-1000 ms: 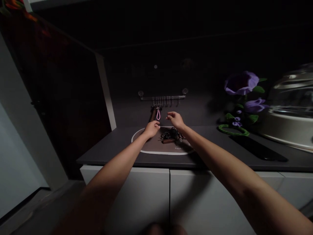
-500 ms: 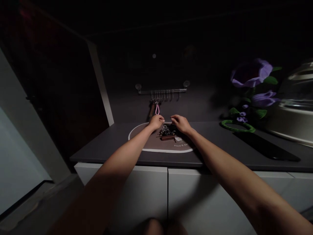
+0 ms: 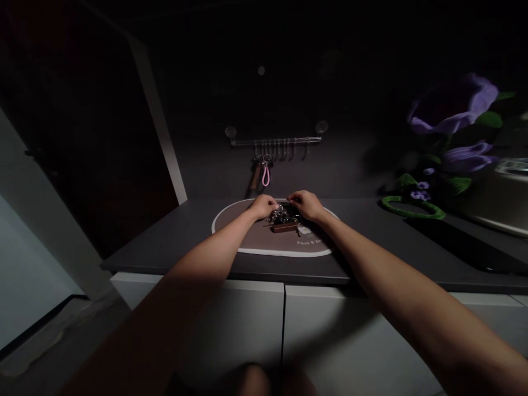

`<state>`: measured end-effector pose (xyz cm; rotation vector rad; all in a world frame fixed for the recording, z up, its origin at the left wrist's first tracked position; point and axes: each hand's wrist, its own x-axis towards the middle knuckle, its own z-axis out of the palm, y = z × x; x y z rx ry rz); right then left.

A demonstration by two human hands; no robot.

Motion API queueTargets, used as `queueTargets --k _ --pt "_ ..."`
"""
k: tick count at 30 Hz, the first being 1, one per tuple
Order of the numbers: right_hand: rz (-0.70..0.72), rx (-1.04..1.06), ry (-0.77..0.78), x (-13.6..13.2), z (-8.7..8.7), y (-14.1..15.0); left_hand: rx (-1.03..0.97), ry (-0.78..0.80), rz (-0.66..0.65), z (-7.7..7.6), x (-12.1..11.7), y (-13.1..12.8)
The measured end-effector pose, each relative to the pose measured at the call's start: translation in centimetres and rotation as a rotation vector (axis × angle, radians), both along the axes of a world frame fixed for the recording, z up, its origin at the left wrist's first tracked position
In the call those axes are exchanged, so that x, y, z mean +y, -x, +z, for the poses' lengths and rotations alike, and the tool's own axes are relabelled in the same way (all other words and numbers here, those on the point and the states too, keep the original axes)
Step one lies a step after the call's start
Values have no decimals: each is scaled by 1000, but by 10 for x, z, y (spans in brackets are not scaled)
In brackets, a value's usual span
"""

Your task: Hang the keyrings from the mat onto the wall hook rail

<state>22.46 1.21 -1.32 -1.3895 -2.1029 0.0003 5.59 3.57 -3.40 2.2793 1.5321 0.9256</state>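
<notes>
A tangled bunch of metal keys and rings (image 3: 281,216) lies on an oval brown mat with a white rim (image 3: 243,234), with a brown leather fob (image 3: 284,227) at its front. My left hand (image 3: 262,207) is at the bunch's left side, fingertips on a ring. From the right, my right hand (image 3: 306,205) reaches the bunch's top edge. My fingers hide the bunch's far side, and the dim light hides any grip. Behind, a pink loop keychain (image 3: 266,175) hangs from a clear wall rail with hooks (image 3: 275,141).
The mat lies on a dark countertop (image 3: 165,236) above white cabinet doors (image 3: 350,330). Purple artificial flowers (image 3: 451,110) and a green loop (image 3: 412,208) stand to the right, beside a metal appliance (image 3: 509,192). A long black flat object (image 3: 457,247) lies in front of them.
Both hands have moved inward and down from above the mat's back edge onto the key bunch. The camera view has shifted, and the flowers sit further right.
</notes>
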Motion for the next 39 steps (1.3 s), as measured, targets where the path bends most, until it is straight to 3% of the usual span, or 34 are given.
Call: queueTargets --k 7,17,20,25,30,39 --pt "-11 1 26 -1 0 0 -70 27 -9 1 -4 -3" --pt "8 -58 52 -7 3 2 -75 -54 -77 20 -15 -4" --pt "9 -77 54 -6 2 2 -195 -12 -98 22 -16 -3" --pt "14 -99 49 -8 5 2 -529 236 -154 26 -19 -3" --pt "16 -35 38 -12 8 3 -722 378 -164 34 -26 -3" --pt "135 168 -71 -16 8 7 -977 455 -201 36 -28 -6"
